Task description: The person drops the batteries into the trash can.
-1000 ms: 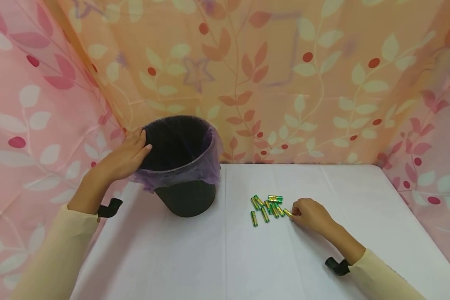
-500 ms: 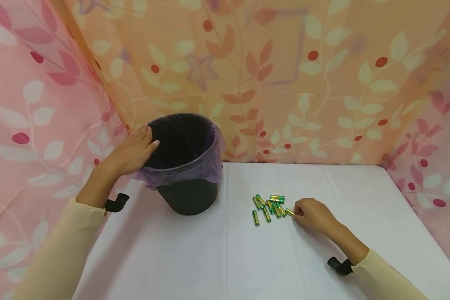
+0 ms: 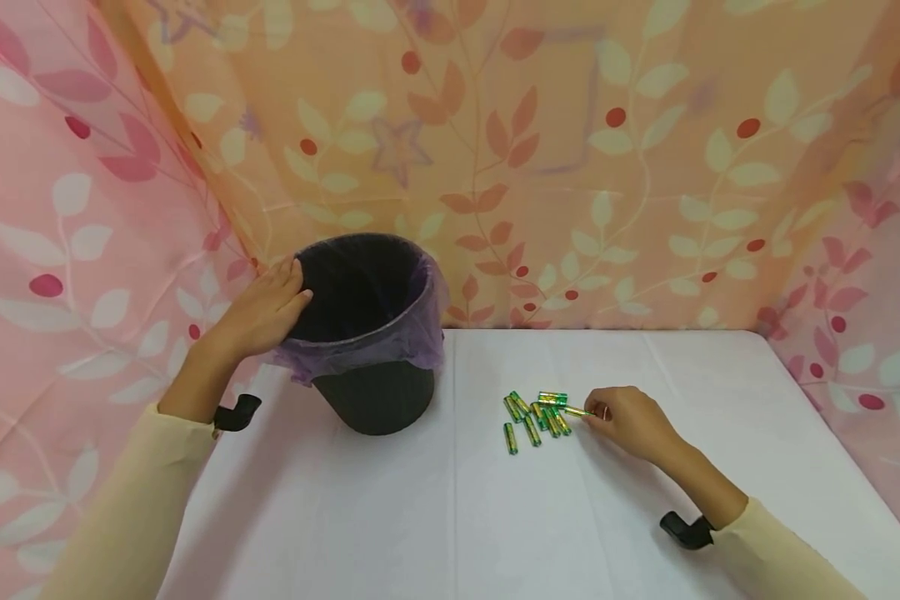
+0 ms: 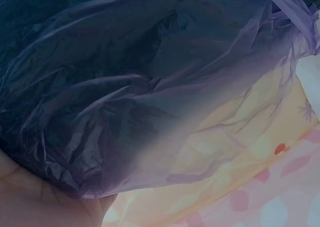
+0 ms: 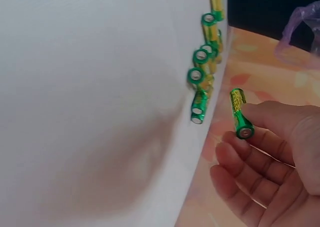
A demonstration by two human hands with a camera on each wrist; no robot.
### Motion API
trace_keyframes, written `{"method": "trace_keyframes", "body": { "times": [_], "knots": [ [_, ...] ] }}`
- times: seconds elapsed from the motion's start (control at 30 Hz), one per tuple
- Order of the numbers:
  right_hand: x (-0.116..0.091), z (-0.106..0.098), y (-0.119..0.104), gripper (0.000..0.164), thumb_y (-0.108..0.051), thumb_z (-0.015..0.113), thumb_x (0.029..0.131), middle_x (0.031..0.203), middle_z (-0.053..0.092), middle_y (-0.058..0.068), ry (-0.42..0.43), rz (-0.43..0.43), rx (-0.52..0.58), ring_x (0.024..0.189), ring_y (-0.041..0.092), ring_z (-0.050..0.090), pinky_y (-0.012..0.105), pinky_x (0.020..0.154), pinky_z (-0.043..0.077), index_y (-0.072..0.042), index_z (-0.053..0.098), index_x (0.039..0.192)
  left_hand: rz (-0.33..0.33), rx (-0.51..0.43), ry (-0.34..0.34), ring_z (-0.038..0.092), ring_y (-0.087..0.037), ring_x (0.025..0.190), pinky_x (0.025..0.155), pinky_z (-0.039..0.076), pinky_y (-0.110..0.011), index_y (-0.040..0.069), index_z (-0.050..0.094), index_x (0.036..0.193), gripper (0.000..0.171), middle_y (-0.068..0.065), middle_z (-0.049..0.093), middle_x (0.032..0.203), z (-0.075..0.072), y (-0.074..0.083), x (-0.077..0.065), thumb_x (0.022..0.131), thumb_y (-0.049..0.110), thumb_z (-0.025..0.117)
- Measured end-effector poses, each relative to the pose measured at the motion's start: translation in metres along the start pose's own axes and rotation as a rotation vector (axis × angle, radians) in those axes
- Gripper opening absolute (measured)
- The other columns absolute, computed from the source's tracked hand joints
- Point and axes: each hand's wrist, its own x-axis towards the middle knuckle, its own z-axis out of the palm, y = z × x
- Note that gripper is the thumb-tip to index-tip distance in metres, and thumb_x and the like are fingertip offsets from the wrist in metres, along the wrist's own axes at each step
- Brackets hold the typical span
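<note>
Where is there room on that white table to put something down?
The front cloth between the sleeves is bare, as is the strip between bin and batteries. It's crowded left of the right hand, where batteries bunch.

White-covered table (image 3: 525, 517) before an orange leaf-print backdrop (image 3: 540, 108), pink leafy cloth (image 3: 37, 208) on both sides

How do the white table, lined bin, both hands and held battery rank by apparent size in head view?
1. White table
2. Lined bin
3. Left hand and right hand: look alike, not ranked
4. Held battery: smallest, partly hidden by the right hand
</note>
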Motion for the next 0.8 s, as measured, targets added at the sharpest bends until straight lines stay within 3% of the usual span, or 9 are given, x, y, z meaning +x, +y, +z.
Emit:
{"method": "trace_keyframes", "body": {
  "times": [0.47, 0.8],
  "knots": [
    [0.017, -0.026, -0.021, 0.013, -0.011, 0.077, 0.078, 0.077, 0.064, -0.010, 0.126, -0.153, 0.196, 0.066, 0.005, 0.057, 0.022, 0.058, 0.051, -0.012, 0.073, 0.089, 0.001, 0.000, 0.014, -0.006, -0.037, 0.142, 0.114, -0.002, -0.050, -0.010, 0.006, 0.145, 0.066, -0.027, -0.003, 0.153, -0.002, 0.000, -0.001, 0.102, 0.037, 0.019],
    [0.027, -0.043, -0.048, 0.013, -0.014, 0.076, 0.080, 0.082, 0.068, -0.009, 0.153, -0.152, 0.291, 0.070, 0.005, 0.063, 0.023, 0.061, 0.054, -0.014, 0.074, 0.092, 0.024, 0.007, 0.031, -0.002, -0.040, 0.141, 0.114, -0.001, -0.050, -0.013, 0.009, 0.144, 0.063, -0.031, 0.002, 0.152, 0.001, -0.001, 0.000, 0.102, 0.033, 0.019]
  ]
}}
